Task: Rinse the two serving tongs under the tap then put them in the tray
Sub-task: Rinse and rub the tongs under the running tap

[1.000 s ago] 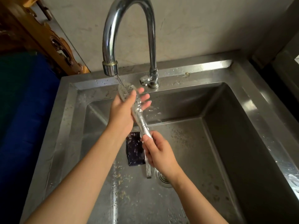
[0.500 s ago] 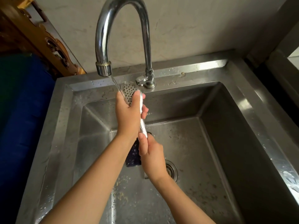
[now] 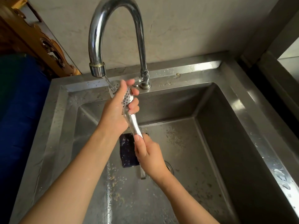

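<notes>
A steel serving tong (image 3: pixel 133 122) with a perforated head is held under the thin stream from the curved chrome tap (image 3: pixel 97 68). My left hand (image 3: pixel 119 109) is wrapped around the perforated head, fingers curled over it. My right hand (image 3: pixel 149 156) grips the tong's handle end lower down, above the sink floor. A narrow metal piece (image 3: pixel 142 173) shows below my right hand; I cannot tell whether it is the same tong. No tray is in view.
The steel sink (image 3: pixel 210 143) has food bits on its floor and a drain (image 3: pixel 169 168) partly behind my right hand. A dark blue sponge (image 3: pixel 127 151) lies on the sink floor. A carved wooden piece (image 3: pixel 48 47) and blue surface (image 3: pixel 21 110) are left.
My left hand has turned on the tong head: first fingers spread over it, then closing around it, now curled with the perforated side facing me. The right hand stays on the handle.
</notes>
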The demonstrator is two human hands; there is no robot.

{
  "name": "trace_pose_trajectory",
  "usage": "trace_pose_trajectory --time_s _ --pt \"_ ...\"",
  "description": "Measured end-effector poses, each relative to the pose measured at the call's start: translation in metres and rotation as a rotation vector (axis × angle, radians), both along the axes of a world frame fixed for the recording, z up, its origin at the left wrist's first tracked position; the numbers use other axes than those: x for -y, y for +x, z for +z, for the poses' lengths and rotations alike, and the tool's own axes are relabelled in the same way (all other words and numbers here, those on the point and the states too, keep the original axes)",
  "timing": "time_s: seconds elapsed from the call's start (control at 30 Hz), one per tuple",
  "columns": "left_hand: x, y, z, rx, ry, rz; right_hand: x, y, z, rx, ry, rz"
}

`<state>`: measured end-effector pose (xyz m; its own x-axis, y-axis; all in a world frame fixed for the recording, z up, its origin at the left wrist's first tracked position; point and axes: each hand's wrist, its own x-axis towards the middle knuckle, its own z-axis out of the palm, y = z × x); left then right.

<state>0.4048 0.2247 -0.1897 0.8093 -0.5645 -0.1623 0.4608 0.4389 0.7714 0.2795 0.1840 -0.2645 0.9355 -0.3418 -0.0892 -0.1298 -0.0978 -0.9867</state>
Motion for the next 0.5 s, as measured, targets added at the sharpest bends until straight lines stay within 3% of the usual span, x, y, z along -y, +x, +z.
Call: trace_pose_trajectory --time_s 0.1,0.23,0.37,0.5 --pt "0.006 -0.001 0.008 -0.046 0.161 -0.026 -0.004 -0.002 -0.004 0.017 -0.01 -0.028" --pt "0.02 -0.015 0.004 0.164 0.445 0.292 -0.01 0.001 -0.006 0.0 -0.067 -0.174" --pt "0.014 -0.027 -0.004 0.35 0.345 0.307 -0.011 0.003 -0.007 -0.006 -0.049 -0.212" --pt "0.009 -0.016 -0.002 0.145 0.327 0.279 -0.012 0.003 -0.004 -0.026 -0.022 -0.152"
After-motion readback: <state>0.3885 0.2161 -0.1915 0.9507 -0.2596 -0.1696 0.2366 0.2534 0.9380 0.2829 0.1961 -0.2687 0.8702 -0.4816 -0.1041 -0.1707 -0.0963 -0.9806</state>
